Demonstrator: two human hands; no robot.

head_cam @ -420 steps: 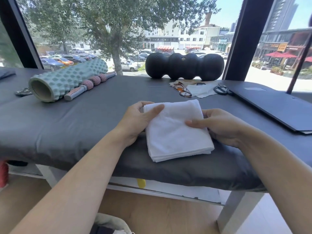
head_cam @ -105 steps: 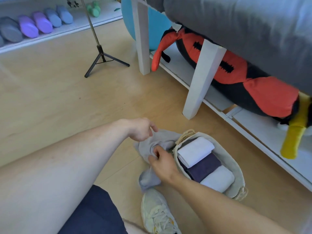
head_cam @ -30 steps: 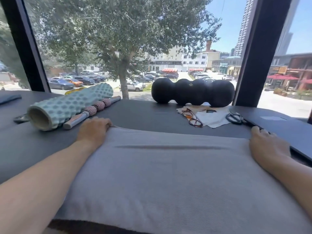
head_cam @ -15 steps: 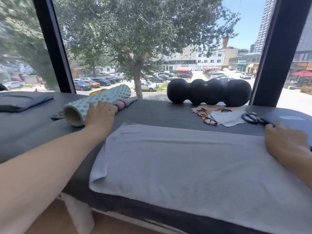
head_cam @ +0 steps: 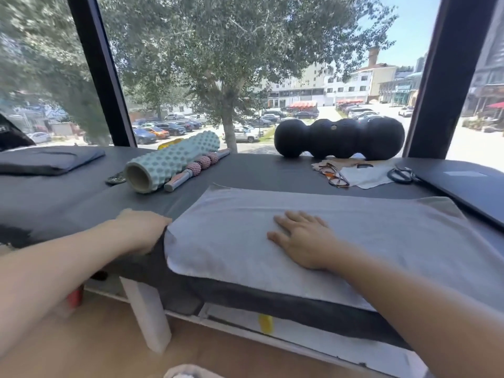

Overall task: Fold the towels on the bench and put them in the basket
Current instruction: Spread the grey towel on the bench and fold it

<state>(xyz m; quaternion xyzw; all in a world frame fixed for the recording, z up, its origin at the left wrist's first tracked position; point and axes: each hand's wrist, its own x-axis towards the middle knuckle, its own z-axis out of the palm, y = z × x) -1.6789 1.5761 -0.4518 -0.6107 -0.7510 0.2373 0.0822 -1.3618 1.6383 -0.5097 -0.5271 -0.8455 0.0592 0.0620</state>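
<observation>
Fingers of the right hand lie straight and flat on the grey towel, which is spread across the counter with its near edge at the counter's front. At nine o'clock from the towel, the left hand grips its left edge, fingers curled under. At eleven o'clock lies a teal foam roller; at one o'clock, glasses and scissors.

A pale grey towel lies spread flat on the dark worktop. Its long near edge runs along the worktop's front edge
</observation>
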